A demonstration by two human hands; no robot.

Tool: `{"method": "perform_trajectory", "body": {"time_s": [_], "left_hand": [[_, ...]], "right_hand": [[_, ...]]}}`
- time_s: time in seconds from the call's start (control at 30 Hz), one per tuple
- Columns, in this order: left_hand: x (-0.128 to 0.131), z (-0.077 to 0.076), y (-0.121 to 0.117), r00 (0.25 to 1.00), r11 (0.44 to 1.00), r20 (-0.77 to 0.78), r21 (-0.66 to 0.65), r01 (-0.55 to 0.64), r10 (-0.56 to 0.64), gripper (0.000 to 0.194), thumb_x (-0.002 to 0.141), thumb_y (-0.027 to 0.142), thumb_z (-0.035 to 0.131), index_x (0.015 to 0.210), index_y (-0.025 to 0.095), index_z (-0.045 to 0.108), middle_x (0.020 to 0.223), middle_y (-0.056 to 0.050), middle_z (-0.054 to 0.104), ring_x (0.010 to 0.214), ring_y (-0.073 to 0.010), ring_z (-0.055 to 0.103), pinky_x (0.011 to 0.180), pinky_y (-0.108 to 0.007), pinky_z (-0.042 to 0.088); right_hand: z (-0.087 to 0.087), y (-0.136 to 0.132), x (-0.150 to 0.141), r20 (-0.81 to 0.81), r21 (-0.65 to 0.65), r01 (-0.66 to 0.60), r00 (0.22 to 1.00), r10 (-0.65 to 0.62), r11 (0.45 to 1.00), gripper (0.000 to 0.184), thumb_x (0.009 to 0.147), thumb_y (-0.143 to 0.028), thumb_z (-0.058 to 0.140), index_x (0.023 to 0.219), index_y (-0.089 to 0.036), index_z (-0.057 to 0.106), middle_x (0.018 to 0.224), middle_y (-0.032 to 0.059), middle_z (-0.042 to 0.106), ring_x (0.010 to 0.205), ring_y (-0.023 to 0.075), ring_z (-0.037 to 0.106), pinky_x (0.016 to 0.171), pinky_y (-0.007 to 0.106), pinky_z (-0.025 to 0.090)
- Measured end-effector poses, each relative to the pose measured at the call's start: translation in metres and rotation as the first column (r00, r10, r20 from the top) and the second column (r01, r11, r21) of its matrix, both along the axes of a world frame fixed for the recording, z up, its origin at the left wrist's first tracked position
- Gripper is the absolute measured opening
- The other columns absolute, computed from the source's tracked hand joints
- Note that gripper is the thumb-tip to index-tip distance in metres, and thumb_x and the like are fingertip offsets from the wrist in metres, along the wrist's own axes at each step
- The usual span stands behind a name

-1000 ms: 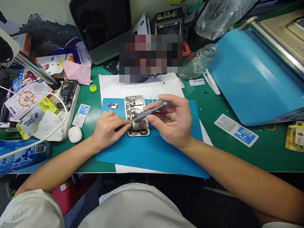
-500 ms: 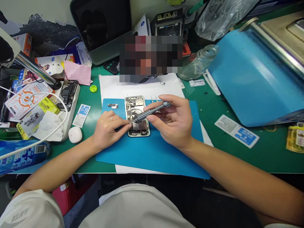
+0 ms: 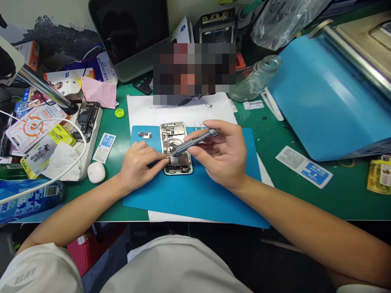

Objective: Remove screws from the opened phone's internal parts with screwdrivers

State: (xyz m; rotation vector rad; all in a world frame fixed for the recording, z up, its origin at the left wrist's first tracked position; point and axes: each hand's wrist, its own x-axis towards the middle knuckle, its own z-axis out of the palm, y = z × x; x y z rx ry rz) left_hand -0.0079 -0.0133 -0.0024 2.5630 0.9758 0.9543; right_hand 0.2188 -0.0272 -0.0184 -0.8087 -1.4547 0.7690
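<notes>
An opened phone (image 3: 180,164) with its inner parts bare lies upright on the blue mat (image 3: 189,199). My right hand (image 3: 227,156) is closed round a grey screwdriver (image 3: 195,142), tilted so that its tip points down-left at the phone's left edge. Right beside that tip, the thumb and index finger of my left hand (image 3: 142,162) are pinched together at the phone's edge; what they hold is too small to make out. A small metal-and-black phone part (image 3: 144,135) rests on the mat left of the phone. Thin metal tool tips (image 3: 196,127) show beyond my right hand.
Left stand a white earbud case (image 3: 96,172), a green cap (image 3: 119,113) and a power strip (image 3: 91,138) with a phone part on it. Behind are a dark screen (image 3: 131,32) and a glass jar (image 3: 258,79). A wipe packet (image 3: 304,167) lies right.
Almost nothing differs. The whole view has shifted slightly, while both hands and the screwdriver keep their places at the phone.
</notes>
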Motion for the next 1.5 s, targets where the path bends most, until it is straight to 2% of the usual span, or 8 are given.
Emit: {"method": "perform_trajectory", "body": {"time_s": [0.3,0.83,1.07,1.3,1.5], "left_hand": [[-0.0001,0.0006,-0.0007,1.000,1.000,-0.014,-0.018,-0.013,0.013,0.015,0.100,0.032,0.069,0.095,0.020,0.076,0.074,-0.001,0.073,0.068,-0.0163,0.058,0.067,-0.033,0.040],[-0.0001,-0.0012,-0.0004,1.000,1.000,-0.013,-0.003,-0.020,0.020,0.014,0.100,0.031,0.068,0.095,0.020,0.076,0.074,0.000,0.073,0.068,-0.0156,0.058,0.066,-0.033,0.039],[-0.0008,-0.0001,-0.0014,0.999,0.999,-0.043,-0.036,-0.033,0.031,0.018,0.102,0.034,0.065,0.096,0.021,0.077,0.075,-0.001,0.075,0.069,-0.0164,0.060,0.068,-0.034,0.040],[-0.0005,-0.0008,-0.0006,0.999,0.999,-0.031,-0.024,-0.024,0.024,0.017,0.101,0.033,0.067,0.096,0.021,0.076,0.075,0.000,0.075,0.069,-0.0161,0.060,0.067,-0.034,0.039],[0.0002,0.0010,-0.0009,0.999,0.999,-0.024,-0.040,-0.025,0.024,0.016,0.099,0.034,0.068,0.100,0.021,0.076,0.079,-0.001,0.076,0.071,-0.0172,0.059,0.068,-0.033,0.040]], "right_hand": [[-0.0006,-0.0003,0.0004,0.028,-0.008,0.064,0.998,-0.064,0.998,0.045,0.090,-0.031,0.078,0.128,-0.034,0.053,0.101,-0.0001,0.076,0.085,0.0169,0.076,0.068,0.029,0.068],[-0.0005,-0.0011,-0.0001,0.006,-0.027,0.047,0.999,-0.046,0.999,0.045,0.090,-0.034,0.078,0.128,-0.035,0.054,0.102,0.0009,0.076,0.084,0.0183,0.076,0.069,0.033,0.069],[-0.0011,-0.0006,-0.0002,0.014,-0.016,0.064,0.998,-0.063,0.998,0.045,0.090,-0.034,0.078,0.128,-0.035,0.054,0.101,0.0008,0.076,0.084,0.0186,0.076,0.066,0.031,0.069],[0.0001,-0.0005,-0.0010,-0.007,0.003,0.038,0.999,-0.038,0.999,0.046,0.090,-0.028,0.078,0.129,-0.034,0.055,0.101,-0.0001,0.076,0.085,0.0164,0.076,0.071,0.029,0.069],[-0.0003,-0.0004,-0.0010,0.023,0.009,0.056,0.998,-0.056,0.998,0.046,0.091,-0.029,0.077,0.130,-0.035,0.054,0.101,0.0000,0.075,0.086,0.0168,0.076,0.070,0.030,0.069]]}}
